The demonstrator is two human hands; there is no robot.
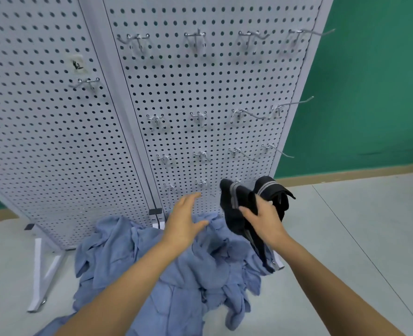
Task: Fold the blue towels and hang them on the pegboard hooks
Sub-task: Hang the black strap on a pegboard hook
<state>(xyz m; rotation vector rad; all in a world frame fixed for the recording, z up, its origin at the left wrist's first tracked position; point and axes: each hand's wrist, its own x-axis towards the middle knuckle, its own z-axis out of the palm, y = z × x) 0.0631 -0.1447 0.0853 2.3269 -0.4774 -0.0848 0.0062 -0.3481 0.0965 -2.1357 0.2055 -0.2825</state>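
Note:
A heap of crumpled light-blue towels (132,267) lies on the floor at the foot of the white pegboard (200,93). Several rows of metal hooks (198,38) stick out of the board's right panel. Two dark towels with grey stripes hang on the lowest hooks at the right. My right hand (263,221) grips the left dark towel (234,209), and the other dark towel (273,190) hangs just behind my fingers. My left hand (186,219) hovers open, fingers straight, above the blue heap and close to the board's bottom hooks.
The pegboard stands on white angled feet (43,275) on a pale grey floor (358,238). A green wall (375,93) with a tan skirting runs behind it on the right. The left panel carries one hook (86,83) and a small label.

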